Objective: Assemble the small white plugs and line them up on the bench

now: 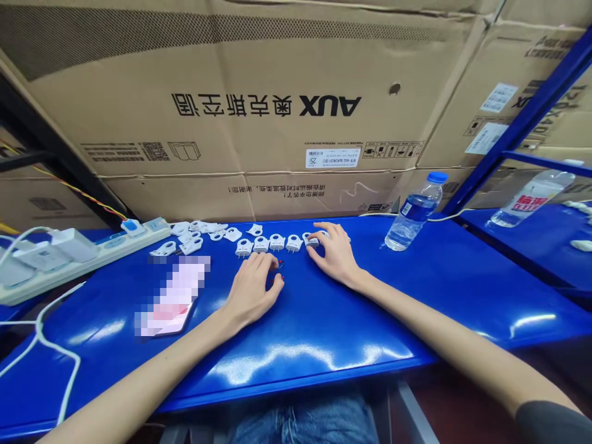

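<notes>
My left hand [253,285] rests on the blue table with its fingers curled and the thumb apart from the index finger. By its fingertips is a tiny dark thing with red on it [280,264], too small to name. Over the right end of a row of white two-pin plugs with ring-shaped handles, my right hand [337,254] has its thumb and index finger around one white plug [309,238] and partly hides it. To its left in the row stand more white plugs [277,242], pins towards me. Behind my left hand, several others lie in a loose pile [190,235].
A phone [173,296], partly blurred, lies left of my left hand. Further left is a white power strip [113,246] with adapters and cables. A water bottle [413,216] stands right of my right hand. Cardboard boxes [259,55] form a wall behind the table.
</notes>
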Demonstrator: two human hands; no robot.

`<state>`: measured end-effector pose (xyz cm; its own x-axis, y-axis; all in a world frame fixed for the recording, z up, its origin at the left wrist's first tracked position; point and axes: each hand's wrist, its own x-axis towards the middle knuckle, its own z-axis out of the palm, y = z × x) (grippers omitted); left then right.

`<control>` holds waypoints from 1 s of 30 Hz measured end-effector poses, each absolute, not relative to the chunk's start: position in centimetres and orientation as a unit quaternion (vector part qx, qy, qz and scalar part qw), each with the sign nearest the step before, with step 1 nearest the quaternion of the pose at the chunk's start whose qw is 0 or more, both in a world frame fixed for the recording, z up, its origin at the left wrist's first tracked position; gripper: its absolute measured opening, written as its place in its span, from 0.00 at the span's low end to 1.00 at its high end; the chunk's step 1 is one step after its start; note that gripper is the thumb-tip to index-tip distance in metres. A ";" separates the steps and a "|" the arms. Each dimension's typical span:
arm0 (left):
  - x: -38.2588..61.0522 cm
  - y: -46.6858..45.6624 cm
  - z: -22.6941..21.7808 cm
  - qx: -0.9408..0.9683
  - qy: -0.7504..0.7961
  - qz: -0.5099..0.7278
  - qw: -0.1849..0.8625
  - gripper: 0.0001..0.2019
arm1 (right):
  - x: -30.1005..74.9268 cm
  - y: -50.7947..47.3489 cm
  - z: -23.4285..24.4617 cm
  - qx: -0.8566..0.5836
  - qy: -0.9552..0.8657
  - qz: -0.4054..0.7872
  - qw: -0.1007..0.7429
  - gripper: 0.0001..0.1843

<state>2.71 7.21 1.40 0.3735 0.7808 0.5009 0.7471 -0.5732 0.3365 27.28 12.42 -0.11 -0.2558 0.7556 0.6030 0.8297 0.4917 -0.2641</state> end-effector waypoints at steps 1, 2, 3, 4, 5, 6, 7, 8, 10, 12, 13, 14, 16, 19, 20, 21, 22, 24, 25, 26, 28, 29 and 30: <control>2.7 7.2 1.4 0.831 0.460 0.310 0.027 0.01 | 26.9 12.2 0.0 -0.487 -0.804 -0.061 0.336 0.11; 2.7 7.2 1.3 0.834 0.462 0.301 0.028 0.01 | 26.5 12.0 0.1 -0.475 -0.815 -0.069 0.325 0.12; 2.7 7.2 1.3 0.836 0.465 0.290 0.027 0.01 | 26.1 11.9 0.1 -0.466 -0.824 -0.077 0.314 0.13; 2.8 7.1 1.3 0.837 0.469 0.280 0.025 0.01 | 25.7 11.8 0.1 -0.461 -0.829 -0.085 0.305 0.14; 2.8 7.1 1.2 0.837 0.473 0.273 0.022 0.01 | 25.3 11.9 0.0 -0.459 -0.832 -0.092 0.298 0.14; 2.9 7.1 1.2 0.836 0.477 0.269 0.018 0.02 | 25.0 11.9 0.0 -0.461 -0.832 -0.097 0.292 0.15; 2.9 7.1 1.1 0.835 0.480 0.268 0.013 0.02 | 24.8 12.0 -0.1 -0.464 -0.831 -0.100 0.288 0.15; 2.9 7.1 1.0 0.834 0.482 0.269 0.009 0.02 | 24.6 12.2 -0.1 -0.468 -0.830 -0.102 0.287 0.15; 2.9 7.2 0.9 0.832 0.483 0.272 0.003 0.02 | 24.4 12.4 -0.2 -0.472 -0.827 -0.099 0.289 0.14; 2.8 7.2 0.9 0.829 0.486 0.278 0.007 0.02 | 24.3 12.5 -0.2 -0.471 -0.826 -0.089 0.296 0.12; 2.8 7.2 0.9 0.825 0.489 0.282 0.012 0.03 | 24.3 12.5 -0.2 -0.468 -0.827 -0.083 0.300 0.11; 2.8 7.2 0.9 0.822 0.493 0.285 0.019 0.04 | 24.4 12.5 -0.1 -0.463 -0.829 -0.077 0.304 0.10; 2.8 7.3 1.0 0.816 0.503 0.284 0.031 0.05 | 24.4 12.4 0.0 -0.448 -0.835 -0.065 0.312 0.08; 2.7 7.4 1.1 0.813 0.515 0.268 0.040 0.07 | 24.6 11.9 0.3 -0.430 -0.837 -0.056 0.335 0.07; 2.7 7.5 1.1 0.813 0.517 0.265 0.043 0.08 | 24.6 11.6 0.4 -0.425 -0.835 -0.055 0.346 0.07; 2.7 7.5 1.1 0.813 0.518 0.263 0.043 0.09 | 24.8 11.3 0.5 -0.419 -0.834 -0.055 0.356 0.07; 2.7 7.6 1.1 0.813 0.518 0.261 0.043 0.09 | 24.9 11.0 0.6 -0.412 -0.833 -0.056 0.365 0.07; 2.7 7.9 1.0 0.816 0.516 0.257 0.040 0.08 | 25.2 10.2 0.7 -0.393 -0.834 -0.065 0.382 0.07; 2.7 8.0 0.9 0.819 0.514 0.255 0.038 0.07 | 25.4 9.8 0.8 -0.382 -0.835 -0.075 0.389 0.07; 2.7 8.1 0.9 0.821 0.511 0.253 0.037 0.06 | 25.6 9.4 0.9 -0.370 -0.836 -0.088 0.396 0.07; 2.6 8.2 0.9 0.824 0.505 0.253 0.038 0.06 | 26.1 9.0 1.4 -0.341 -0.836 -0.126 0.411 0.07; 2.5 8.2 0.9 0.825 0.503 0.254 0.041 0.06 | 26.2 8.9 1.7 -0.325 -0.835 -0.150 0.419 0.08; 2.5 8.2 0.9 0.825 0.502 0.256 0.044 0.06 | 26.4 8.9 2.1 -0.310 -0.831 -0.175 0.428 0.09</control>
